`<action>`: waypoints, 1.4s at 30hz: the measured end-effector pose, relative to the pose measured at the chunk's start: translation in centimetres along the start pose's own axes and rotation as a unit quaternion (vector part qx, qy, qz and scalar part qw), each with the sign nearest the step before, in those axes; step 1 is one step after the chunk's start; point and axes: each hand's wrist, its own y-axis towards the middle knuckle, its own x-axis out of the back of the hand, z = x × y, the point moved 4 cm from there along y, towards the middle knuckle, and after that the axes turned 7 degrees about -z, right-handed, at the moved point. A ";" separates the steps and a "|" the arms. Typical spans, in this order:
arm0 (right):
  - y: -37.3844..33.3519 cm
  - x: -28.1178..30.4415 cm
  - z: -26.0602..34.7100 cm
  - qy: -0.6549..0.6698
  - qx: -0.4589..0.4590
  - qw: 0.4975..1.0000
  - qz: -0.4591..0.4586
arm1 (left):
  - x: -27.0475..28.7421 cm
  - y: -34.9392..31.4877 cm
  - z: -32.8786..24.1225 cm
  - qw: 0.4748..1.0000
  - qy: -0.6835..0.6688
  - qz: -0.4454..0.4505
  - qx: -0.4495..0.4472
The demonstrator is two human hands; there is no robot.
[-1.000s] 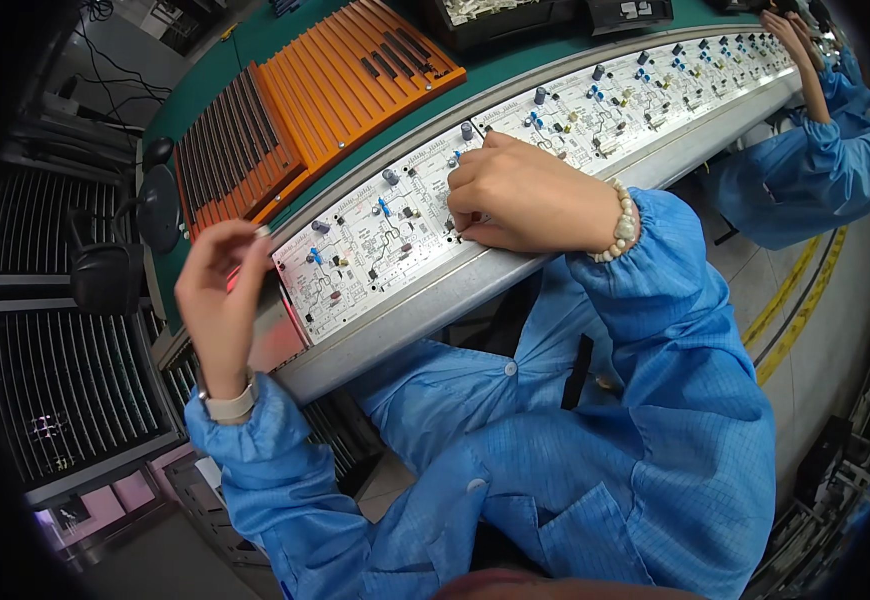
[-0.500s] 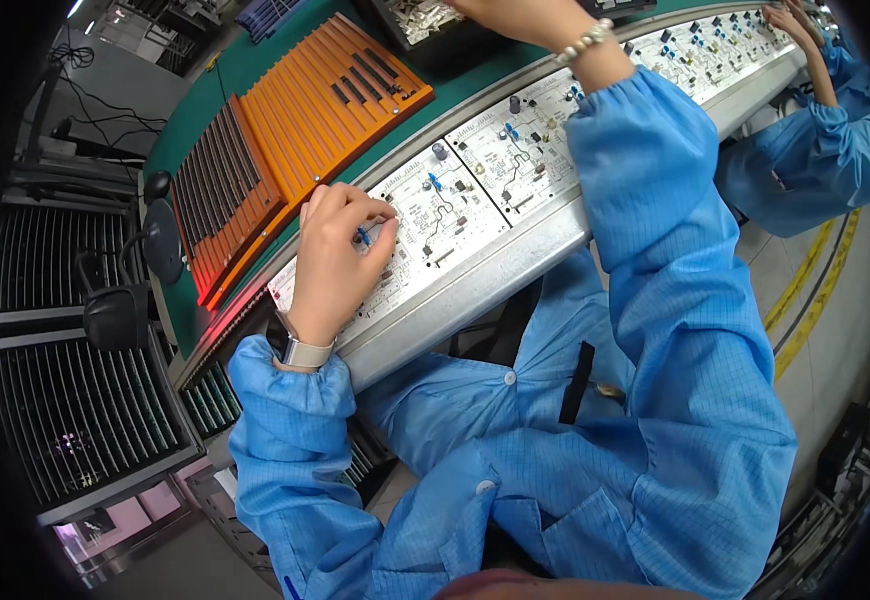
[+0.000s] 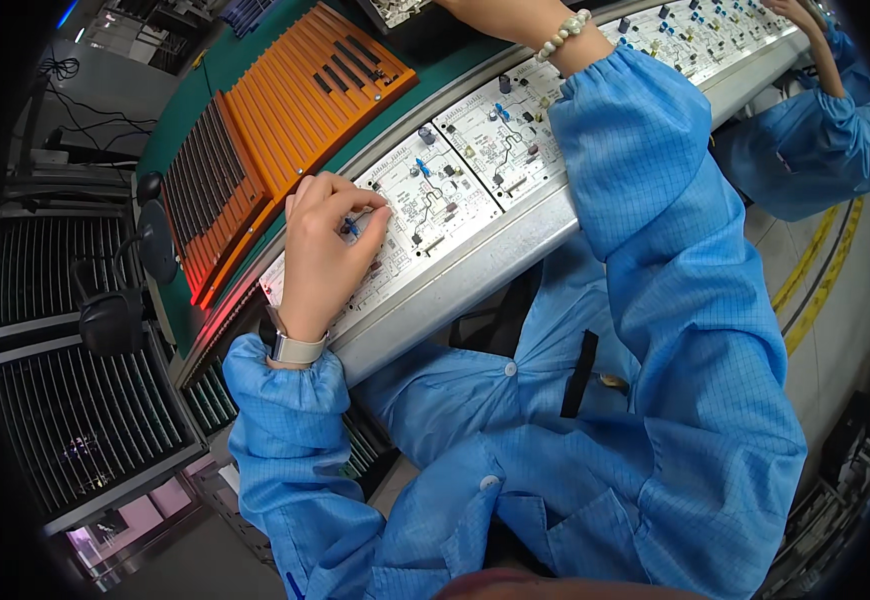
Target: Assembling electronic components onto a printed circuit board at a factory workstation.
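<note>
White circuit board [image 3: 403, 200]: left hand [image 3: 323, 245] over it, thumb and forefinger nearly together; I'd touch lightly, sparing blue parts [image 3: 422, 168]; right hand [image 3: 515, 14] cropped, what either grips I cannot tell

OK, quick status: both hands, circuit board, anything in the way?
Left hand curled over white circuit board, grip unclear. Right hand near black bin, partly out of frame. Left hand hides part of the board.

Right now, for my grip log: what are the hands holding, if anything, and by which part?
Cannot be told: the left hand curls over a circuit board, showing nothing held; the right hand reaches beyond the frame.
</note>
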 end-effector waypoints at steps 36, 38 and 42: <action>-0.8 2.0 4.2 0.227 0.142 0.963 0.028 | 4.2 -2.3 -1.4 0.998 0.015 -0.046 -0.039; -0.9 2.1 4.0 0.227 0.131 0.964 0.036 | 6.7 -4.3 0.1 0.996 0.035 -0.078 0.002; -1.1 1.8 4.6 0.203 0.137 0.969 0.021 | 11.4 -9.4 6.7 0.971 0.025 -0.167 0.168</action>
